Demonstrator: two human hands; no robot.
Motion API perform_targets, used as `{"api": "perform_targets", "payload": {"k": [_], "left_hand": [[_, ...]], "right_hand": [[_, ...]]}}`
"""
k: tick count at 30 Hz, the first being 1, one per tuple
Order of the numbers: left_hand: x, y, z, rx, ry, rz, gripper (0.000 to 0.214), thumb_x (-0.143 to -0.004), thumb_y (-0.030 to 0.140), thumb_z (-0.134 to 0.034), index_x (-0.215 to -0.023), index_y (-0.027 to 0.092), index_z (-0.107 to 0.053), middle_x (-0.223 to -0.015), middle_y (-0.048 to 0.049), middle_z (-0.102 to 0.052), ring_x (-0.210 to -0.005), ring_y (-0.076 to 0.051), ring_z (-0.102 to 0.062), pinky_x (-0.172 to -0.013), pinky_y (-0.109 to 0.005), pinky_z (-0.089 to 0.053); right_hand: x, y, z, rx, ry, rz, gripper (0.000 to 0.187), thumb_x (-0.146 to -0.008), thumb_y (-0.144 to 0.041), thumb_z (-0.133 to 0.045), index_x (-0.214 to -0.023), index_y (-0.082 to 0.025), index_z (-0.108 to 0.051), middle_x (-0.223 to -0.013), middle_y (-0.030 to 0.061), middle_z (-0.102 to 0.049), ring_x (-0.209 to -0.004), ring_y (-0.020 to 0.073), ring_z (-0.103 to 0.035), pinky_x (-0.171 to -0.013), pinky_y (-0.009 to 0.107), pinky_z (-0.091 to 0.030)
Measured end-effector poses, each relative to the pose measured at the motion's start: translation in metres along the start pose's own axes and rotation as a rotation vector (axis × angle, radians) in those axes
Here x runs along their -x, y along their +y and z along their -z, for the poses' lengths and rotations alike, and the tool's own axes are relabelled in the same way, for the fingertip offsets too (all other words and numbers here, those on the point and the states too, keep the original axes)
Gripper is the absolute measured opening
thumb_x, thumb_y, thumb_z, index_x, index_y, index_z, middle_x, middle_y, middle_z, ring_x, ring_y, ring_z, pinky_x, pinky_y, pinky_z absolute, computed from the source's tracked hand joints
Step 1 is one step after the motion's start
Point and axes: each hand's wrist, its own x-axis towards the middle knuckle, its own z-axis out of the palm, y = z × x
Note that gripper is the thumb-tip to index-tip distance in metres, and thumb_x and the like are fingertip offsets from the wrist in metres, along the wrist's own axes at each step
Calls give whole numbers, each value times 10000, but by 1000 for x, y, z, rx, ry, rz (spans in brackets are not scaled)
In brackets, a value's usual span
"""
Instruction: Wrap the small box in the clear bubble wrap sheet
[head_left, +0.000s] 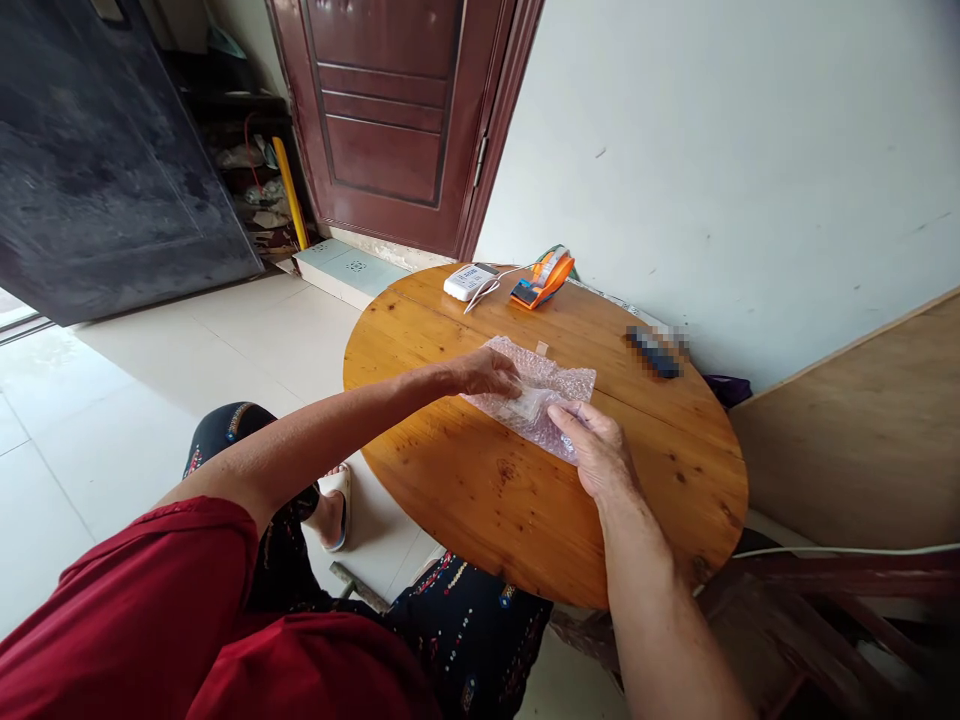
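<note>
A sheet of clear bubble wrap (551,383) lies on the round wooden table (487,490), folded over something I cannot make out. My left hand (487,372) rests on its left edge, fingers curled and pinching the wrap. My right hand (596,445) is at its near right edge, fingers pressed together on the wrap.
At the table's far side lie a white device with a cable (469,280), an orange tape dispenser (544,280) and a dark small object (654,352). A wooden board (862,440) leans on the right. A brown door (390,110) stands behind.
</note>
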Motion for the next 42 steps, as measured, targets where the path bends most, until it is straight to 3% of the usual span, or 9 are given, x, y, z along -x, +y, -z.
{"api": "perform_targets", "payload": {"k": [5,12,19,28,34,38,42], "left_hand": [[-1,-1,-8,56,92,-6,138,-650,171,-694,-768,101,-710,-657,22,-638,-634,-98,-540,-644,-221,-431],[6,-4,-19,172,199,7,105,-693,205,-637,-675,107,-668,-581,33,-567,-544,-74,-464,-545,-203,-369],[8,1,-23,168,253,24,142,-670,253,-657,-654,113,-643,-558,36,-533,-526,-75,-439,-520,-206,-359],[12,-3,-22,217,217,7,140,-694,257,-606,-657,123,-595,-553,53,-486,-511,-63,-391,-490,-191,-302],[12,-8,-24,163,238,-7,142,-717,251,-583,-663,120,-597,-555,50,-470,-526,-65,-387,-489,-184,-303],[12,-8,-27,59,267,-43,138,-723,217,-547,-671,114,-622,-586,46,-476,-562,-74,-404,-520,-191,-321],[11,-6,-29,31,255,-73,140,-725,199,-524,-668,113,-619,-587,49,-470,-566,-75,-405,-535,-194,-331]], "right_hand": [[2,-3,-2,-39,66,-24,393,-593,-557,-792,-673,-195,-661,-639,-13,-614,-590,134,-512,-543,253,-403],[5,-1,-1,-34,190,14,423,-633,-590,-749,-659,-190,-613,-601,-21,-561,-565,124,-466,-537,254,-389],[5,-3,3,201,245,139,409,-724,-585,-661,-698,-177,-654,-613,-6,-588,-587,143,-494,-564,259,-399],[3,-8,4,509,330,140,422,-759,-576,-589,-603,-185,-593,-556,-13,-571,-550,138,-484,-543,256,-364],[5,-4,9,714,325,145,364,-780,-545,-582,-657,-206,-632,-719,39,-692,-649,187,-587,-623,291,-419],[19,-23,14,744,382,377,303,-840,-488,-575,-810,-198,-656,-859,74,-717,-793,230,-646,-752,350,-471],[37,-53,12,747,292,648,159,-897,-339,-574,-847,-208,-649,-948,71,-707,-935,233,-652,-881,390,-470]]}}
